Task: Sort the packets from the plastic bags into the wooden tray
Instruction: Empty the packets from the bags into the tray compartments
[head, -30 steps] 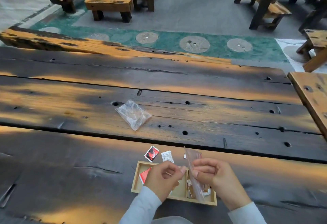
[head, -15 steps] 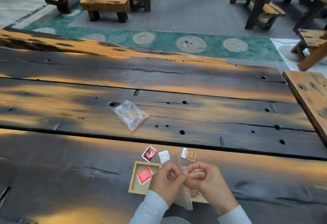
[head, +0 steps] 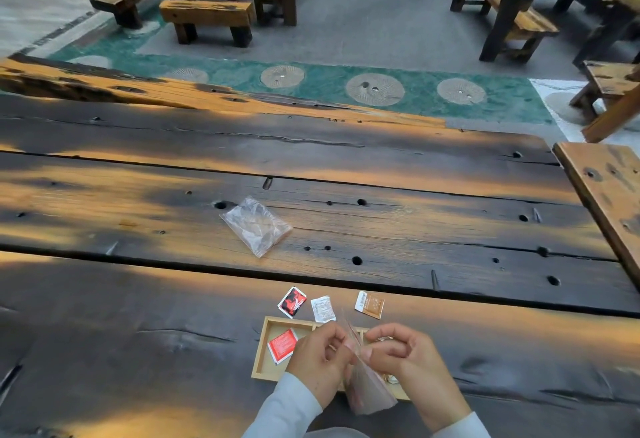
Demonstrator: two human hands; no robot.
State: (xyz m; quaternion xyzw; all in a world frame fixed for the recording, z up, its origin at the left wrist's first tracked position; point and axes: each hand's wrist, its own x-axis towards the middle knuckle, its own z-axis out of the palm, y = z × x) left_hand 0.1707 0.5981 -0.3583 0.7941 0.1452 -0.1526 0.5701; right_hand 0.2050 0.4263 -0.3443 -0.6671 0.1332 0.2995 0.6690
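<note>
Clear plastic bag (head: 369, 391) is pinched at its top between the left hand (head: 320, 361) and right hand (head: 407, 363), above the wooden tray (head: 266, 347) at the worktop's (head: 138, 351) near edge; both grips are closed on it. A red packet (head: 283, 344) lies in the tray's left part. Three packets (head: 323, 308) lie just past its far rim. Another bag (head: 256, 225) lies mid-worktop

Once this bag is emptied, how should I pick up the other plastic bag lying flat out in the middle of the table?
Probably pinch the near corner of the plastic bag, reaching forward from your side. It lies flat and diagonal on the table, that corner pointing towards you, with its crinkled film likely loose enough to lift.
</note>
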